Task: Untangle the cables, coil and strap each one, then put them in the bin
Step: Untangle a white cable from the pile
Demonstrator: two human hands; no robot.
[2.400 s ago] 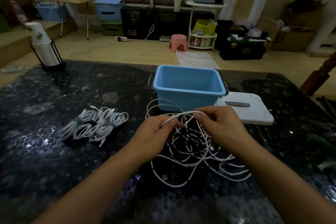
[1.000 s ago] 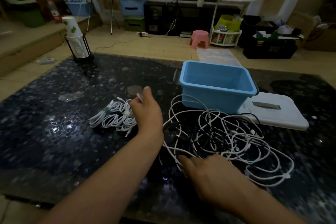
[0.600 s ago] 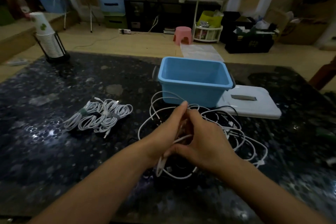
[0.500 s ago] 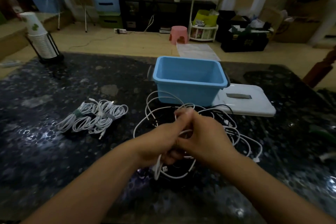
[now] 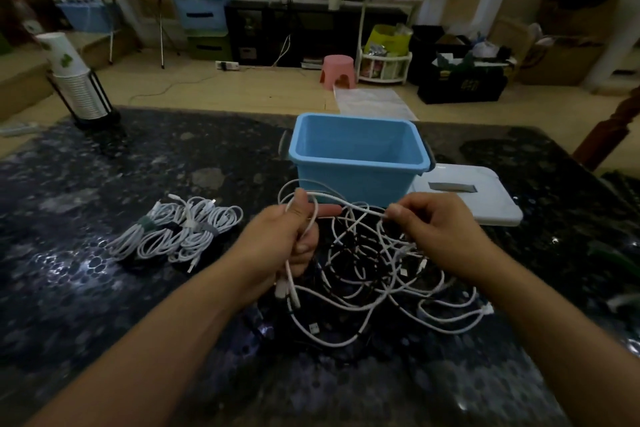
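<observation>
Strapped coils [image 5: 180, 230] left of tangle [image 5: 377, 274]

A dark speckled tabletop [image 5: 104, 288] fills the lower frame; a white lid [image 5: 485, 199] lies flat on it right of centre; at the upper left edge a stack of paper cups [image 5: 74, 80] stands in a black wire holder [image 5: 100, 107]; beyond the table, on the pale wooden floor, a pink stool [image 5: 337, 72] sits at upper centre; just right of it a white round rack [image 5: 384, 68] holds a yellow bag [image 5: 388, 40]; a black crate [image 5: 462, 85] sits upper right; stacked blue and green drawers [image 5: 204, 24] stand upper left.
</observation>
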